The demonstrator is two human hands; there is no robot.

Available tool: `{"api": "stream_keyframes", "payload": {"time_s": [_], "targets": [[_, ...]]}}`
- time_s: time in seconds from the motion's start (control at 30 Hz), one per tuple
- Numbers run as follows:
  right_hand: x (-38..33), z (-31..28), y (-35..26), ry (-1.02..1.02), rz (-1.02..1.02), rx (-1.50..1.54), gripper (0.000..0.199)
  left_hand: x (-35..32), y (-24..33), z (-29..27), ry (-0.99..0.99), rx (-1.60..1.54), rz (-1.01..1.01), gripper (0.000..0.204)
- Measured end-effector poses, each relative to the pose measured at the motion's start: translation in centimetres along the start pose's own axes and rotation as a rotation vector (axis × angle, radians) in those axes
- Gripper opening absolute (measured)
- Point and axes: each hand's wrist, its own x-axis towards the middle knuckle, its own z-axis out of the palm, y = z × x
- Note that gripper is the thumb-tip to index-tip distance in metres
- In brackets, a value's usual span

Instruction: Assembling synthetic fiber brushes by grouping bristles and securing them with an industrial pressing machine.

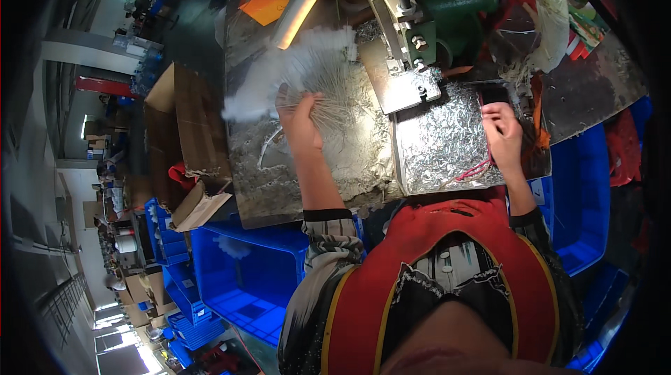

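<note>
On the left of the workbench (258, 179), my left hand (302, 123) is closed on a bundle of thin, stiff pale strands (335, 99). They fan out from my fingers, and beyond them spreads a blurry white mass (258, 85). My right hand (502, 136) has curled fingers at the right edge of a shallow tray (403, 158) of short silvery clippings (440, 137). Next to its fingertips is a dark flat object (495, 93); whether I grip it is unclear. A pinkish-red cord (475, 171) lies on the clippings near my right wrist.
A metal cutting machine with a green body (458, 4) stands beyond the tray. A lit lamp (302, 8) hangs over the strands. An open cardboard box (199, 123) is at the left. Blue plastic crates (244, 273) stand below the bench on both sides.
</note>
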Motion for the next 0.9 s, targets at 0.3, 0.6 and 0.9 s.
{"api": "stream_keyframes", "payload": {"time_s": [0.3,0.6,0.9], "targets": [[0.3,9.6,-7.4,-0.472,-0.296,0.039,0.011,-3.6,0.2,-1.3,0.018,-0.199,-0.035,0.027],[1.5,15.7,-14.3,-0.376,-0.723,0.187,0.026,-8.2,0.5,-0.9,-0.058,0.079,-0.061,0.024],[1.0,16.5,-11.4,-0.562,-0.665,-0.214,0.022,-7.6,-2.6,-1.1,-0.112,0.068,-0.165,0.026]]}}
